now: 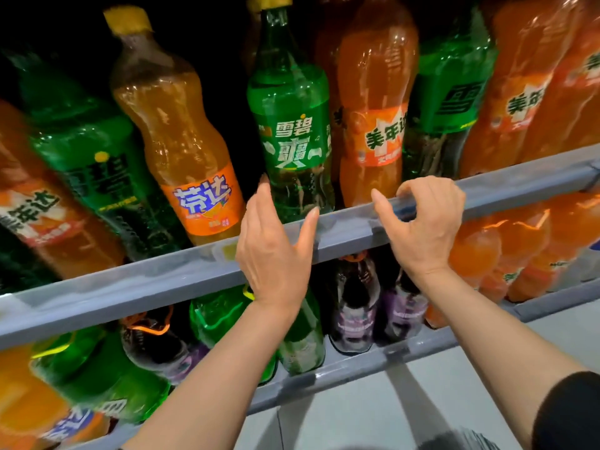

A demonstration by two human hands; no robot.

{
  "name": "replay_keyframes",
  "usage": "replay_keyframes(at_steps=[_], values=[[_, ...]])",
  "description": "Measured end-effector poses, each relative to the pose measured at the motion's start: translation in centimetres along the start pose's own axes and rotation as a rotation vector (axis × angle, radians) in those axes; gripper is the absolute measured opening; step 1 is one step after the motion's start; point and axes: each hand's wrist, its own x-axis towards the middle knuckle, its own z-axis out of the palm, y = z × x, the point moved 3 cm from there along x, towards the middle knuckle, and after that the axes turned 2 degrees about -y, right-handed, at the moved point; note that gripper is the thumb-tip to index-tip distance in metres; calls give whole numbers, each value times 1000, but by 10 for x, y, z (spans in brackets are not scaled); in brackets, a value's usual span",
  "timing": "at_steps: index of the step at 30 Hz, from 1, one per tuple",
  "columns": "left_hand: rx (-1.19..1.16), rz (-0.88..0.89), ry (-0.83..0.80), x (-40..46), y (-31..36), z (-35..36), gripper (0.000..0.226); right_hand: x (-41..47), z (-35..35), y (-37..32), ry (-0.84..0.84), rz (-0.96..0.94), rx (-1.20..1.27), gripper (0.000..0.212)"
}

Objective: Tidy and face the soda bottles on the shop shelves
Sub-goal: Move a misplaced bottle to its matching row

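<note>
A green soda bottle (292, 125) with a yellow cap stands upright on the upper shelf, its label facing me. My left hand (276, 251) is spread open just below it, fingers and thumb on either side of its base, in front of the shelf rail (162, 280). My right hand (422, 222) has loosely curled fingers hooked over the same rail, below an orange soda bottle (376, 125). An orange bottle with a yellow cap (181, 141) leans to the left of the green one.
More green (91, 157) and orange bottles (526, 92) crowd the upper shelf on both sides. The lower shelf (373, 362) holds green, dark purple-labelled (354, 313) and orange bottles. Grey floor (406, 410) lies below.
</note>
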Motion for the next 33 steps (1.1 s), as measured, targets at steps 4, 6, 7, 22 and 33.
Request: replay_keyframes(at_steps=[4,6,7,22,33], values=[[-11,49,14,-2,-2,2,66,-1,2,-1,40,-3,4,38],[-14,77,28,-3,-2,4,65,-2,4,-1,57,-8,-8,36],[-20,90,35,-4,-2,5,65,-3,5,-2,61,-9,-12,36],[-113,116,-33,-7,-8,9,63,-3,6,-3,-13,29,-46,35],[-167,-3,-330,-6,-29,-72,39,-6,-22,-99,-273,336,-30,31]])
